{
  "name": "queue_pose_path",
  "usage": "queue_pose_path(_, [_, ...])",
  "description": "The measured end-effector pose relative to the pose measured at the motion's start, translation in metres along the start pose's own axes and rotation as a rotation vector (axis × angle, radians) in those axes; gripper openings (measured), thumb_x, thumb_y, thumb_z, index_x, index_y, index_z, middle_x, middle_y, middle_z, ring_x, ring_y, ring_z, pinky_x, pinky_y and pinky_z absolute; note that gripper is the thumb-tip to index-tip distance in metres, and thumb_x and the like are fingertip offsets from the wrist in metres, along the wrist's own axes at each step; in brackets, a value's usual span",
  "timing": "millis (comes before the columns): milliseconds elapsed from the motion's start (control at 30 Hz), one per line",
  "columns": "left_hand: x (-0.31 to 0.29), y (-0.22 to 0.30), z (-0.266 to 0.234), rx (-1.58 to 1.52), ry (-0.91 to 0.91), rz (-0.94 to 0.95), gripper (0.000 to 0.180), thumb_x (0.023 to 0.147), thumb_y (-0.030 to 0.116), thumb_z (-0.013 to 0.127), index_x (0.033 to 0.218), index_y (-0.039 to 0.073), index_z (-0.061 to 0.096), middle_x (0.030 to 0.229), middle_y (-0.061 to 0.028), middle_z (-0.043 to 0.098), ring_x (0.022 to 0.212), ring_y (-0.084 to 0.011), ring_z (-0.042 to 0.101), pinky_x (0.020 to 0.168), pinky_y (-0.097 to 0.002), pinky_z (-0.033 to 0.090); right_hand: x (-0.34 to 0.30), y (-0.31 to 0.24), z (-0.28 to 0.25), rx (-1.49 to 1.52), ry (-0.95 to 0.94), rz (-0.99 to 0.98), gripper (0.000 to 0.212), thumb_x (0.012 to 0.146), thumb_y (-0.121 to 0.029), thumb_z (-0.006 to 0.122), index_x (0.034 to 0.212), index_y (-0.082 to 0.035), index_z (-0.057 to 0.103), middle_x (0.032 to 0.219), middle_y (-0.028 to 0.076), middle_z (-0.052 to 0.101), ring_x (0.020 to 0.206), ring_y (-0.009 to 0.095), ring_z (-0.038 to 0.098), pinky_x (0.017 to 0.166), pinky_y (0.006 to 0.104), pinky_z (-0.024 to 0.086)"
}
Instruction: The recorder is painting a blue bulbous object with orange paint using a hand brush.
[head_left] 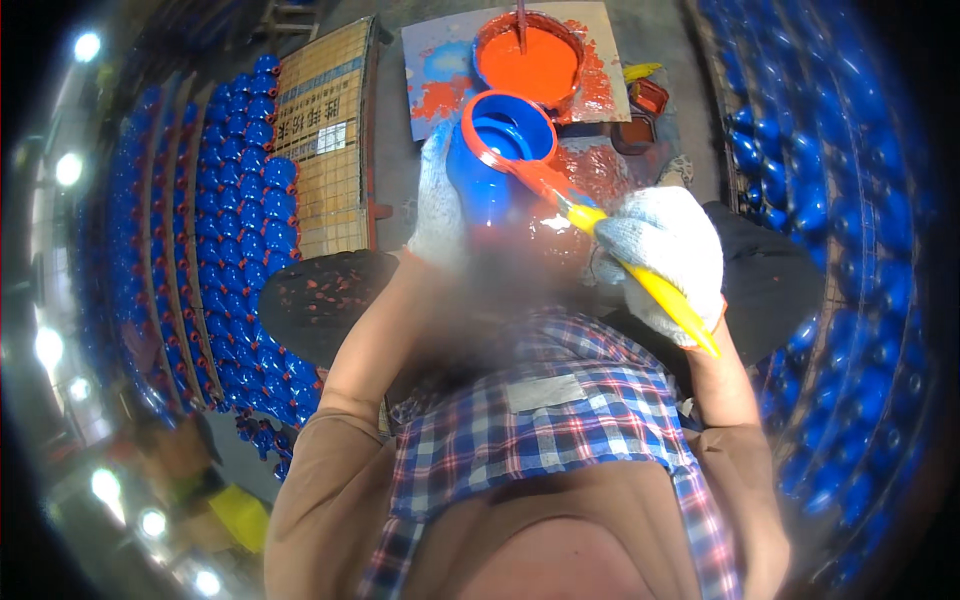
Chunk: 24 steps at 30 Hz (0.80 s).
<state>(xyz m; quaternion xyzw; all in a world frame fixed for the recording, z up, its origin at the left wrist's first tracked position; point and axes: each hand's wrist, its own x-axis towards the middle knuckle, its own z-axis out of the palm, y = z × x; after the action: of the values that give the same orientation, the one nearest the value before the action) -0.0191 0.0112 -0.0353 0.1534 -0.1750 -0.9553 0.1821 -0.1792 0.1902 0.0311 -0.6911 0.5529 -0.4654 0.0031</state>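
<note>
In my white-gloved left hand [436, 208] is a glossy blue hollow part [483, 192], with its round open end tilted up toward me. Orange-red paint coats the ring around that opening, and the inside is blue. My gloved right hand [672, 250] is closed around a paintbrush [584, 217] with a yellow handle. The brush's orange-smeared bristles touch the near right side of the painted ring. Just beyond the part stands a bucket [479, 72] of orange paint with a stick upright in it. A blur hides the part's lower end.
The bucket stands on paint-stained cardboard [425, 62]. Small paint-smeared containers [634, 131] sit to its right. Rows of blue parts [232, 210] fill racks at left, with more blue parts [850, 180] at right. A slatted wooden panel [322, 130] stands at left.
</note>
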Motion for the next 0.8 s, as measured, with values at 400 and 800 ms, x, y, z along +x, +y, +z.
queue_pose_path(400, [0.0, -0.007, 0.0, -0.215, -0.026, -0.049, 0.041, 0.095, 0.035, 0.047, 0.122, 0.004, 0.05, 0.102, -0.0172, 0.064, 0.078, -0.0297, 0.068, 0.056, -0.0374, 0.057, -0.009, 0.02, -0.006, 0.148, 0.261, 0.247, 0.022, 0.081, 0.007, 0.062, 0.102, 0.002, 0.062, 0.1, 0.013, 0.063, 0.093, 0.024, 0.061, 0.084, 0.0343, 0.047])
queue_pose_path(800, [-0.027, 0.086, 0.005, -0.243, 0.136, 0.118, 0.069, 0.086, 0.059, 0.051, 0.128, 0.004, 0.045, 0.099, -0.0232, 0.057, 0.066, -0.0299, 0.058, 0.04, -0.0296, 0.047, 0.033, 0.033, 0.016, -0.08, 0.257, 0.216, 0.021, 0.084, 0.006, 0.062, 0.104, -0.001, 0.063, 0.098, 0.012, 0.062, 0.092, 0.024, 0.061, 0.084, 0.0314, 0.048])
